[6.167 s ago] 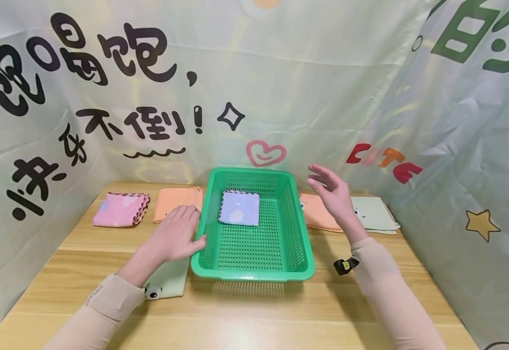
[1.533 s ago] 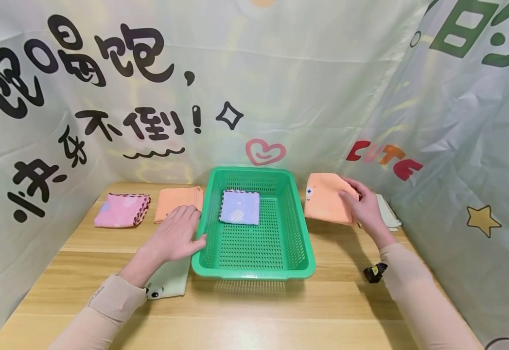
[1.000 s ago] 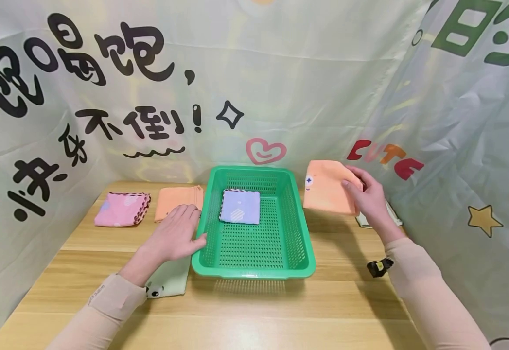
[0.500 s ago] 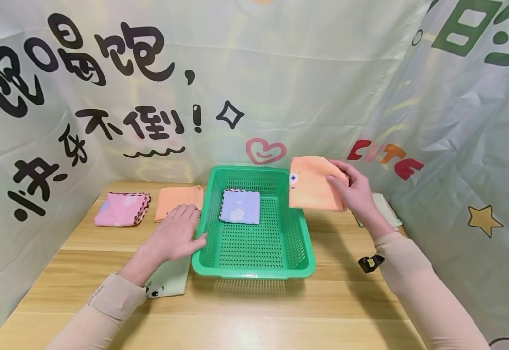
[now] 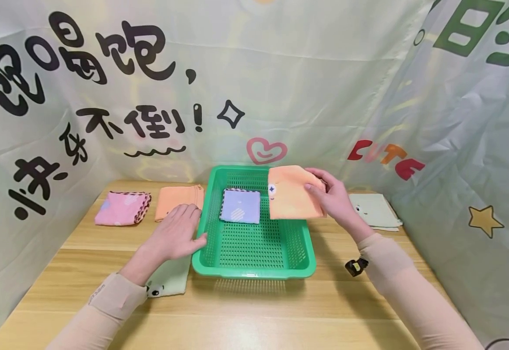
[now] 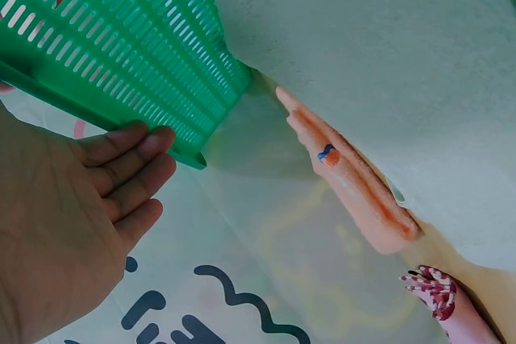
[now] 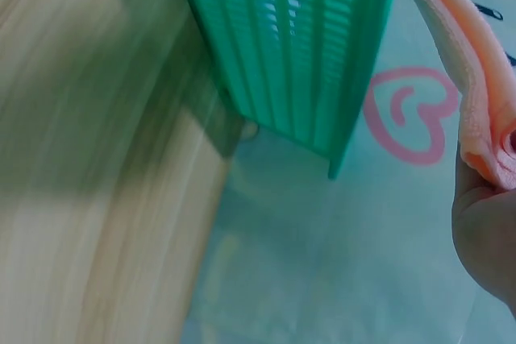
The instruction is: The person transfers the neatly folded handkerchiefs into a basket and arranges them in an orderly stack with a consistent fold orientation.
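Note:
My right hand (image 5: 335, 199) pinches a folded orange towel (image 5: 295, 193) by its right edge, thumb on top, over the right side of the green basket (image 5: 254, 273). In the right wrist view the folded layers of this orange towel (image 7: 484, 78) show above the basket's rim. A folded purple towel (image 5: 240, 206) with a checked border lies inside the basket at the back left. My left hand (image 5: 173, 236) rests with straight fingers at the basket's left rim; the left wrist view shows its fingertips (image 6: 157, 141) against the basket wall (image 6: 161, 62).
Left of the basket lie a pink folded towel (image 5: 120, 209) and another orange towel (image 5: 180, 200). A pale green towel (image 5: 170, 279) is partly hidden under my left forearm. Another pale green towel (image 5: 374, 211) lies at the right. A printed curtain (image 5: 315, 87) stands behind the wooden table (image 5: 254, 321).
My right hand has picked up the orange towel from the table right of the basket, raised it and carried it left over the basket. The left hand has stayed at the rim.

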Tool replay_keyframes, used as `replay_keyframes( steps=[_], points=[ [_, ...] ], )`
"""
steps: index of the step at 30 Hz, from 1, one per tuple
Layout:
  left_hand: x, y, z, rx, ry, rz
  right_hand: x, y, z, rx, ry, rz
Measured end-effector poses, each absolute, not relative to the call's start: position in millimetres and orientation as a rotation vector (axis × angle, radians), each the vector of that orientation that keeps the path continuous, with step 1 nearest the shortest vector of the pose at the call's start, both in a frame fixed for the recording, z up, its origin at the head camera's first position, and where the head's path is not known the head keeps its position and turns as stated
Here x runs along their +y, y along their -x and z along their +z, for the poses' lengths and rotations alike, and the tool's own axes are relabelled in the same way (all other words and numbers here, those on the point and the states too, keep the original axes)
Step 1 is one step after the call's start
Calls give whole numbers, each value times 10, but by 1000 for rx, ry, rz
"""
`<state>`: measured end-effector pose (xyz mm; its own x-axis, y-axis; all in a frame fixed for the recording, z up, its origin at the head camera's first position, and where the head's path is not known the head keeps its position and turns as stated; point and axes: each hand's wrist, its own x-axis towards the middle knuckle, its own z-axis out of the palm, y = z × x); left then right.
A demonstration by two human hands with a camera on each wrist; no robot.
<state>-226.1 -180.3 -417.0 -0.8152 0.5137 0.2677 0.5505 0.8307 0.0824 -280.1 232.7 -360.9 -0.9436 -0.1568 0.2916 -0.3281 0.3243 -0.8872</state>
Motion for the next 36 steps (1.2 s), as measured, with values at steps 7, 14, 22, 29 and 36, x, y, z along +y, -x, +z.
replay_keyframes(
  steps=[7, 14, 22, 29, 36],
  points=[
    [-1799, 2264, -4177, -2779, 824, -230, 2121, 2771, -3731, -2451, -515, 1727],
    [-1800, 2261, -4176, -2776, 825, -236, 1938, 2705, -3766, -2517, -512, 1752],
    [-1821, 2275, -4185, -2776, 814, -228, 1703, 2686, -3812, -2605, -550, 1781],
    [-1819, 2268, -4177, -2784, 809, -237, 1522, 2653, -3920, -2714, -597, 1862],
    [-1810, 2264, -4171, -2779, 813, -236, 1406, 2633, -4007, -2809, -599, 1936]
  ],
)
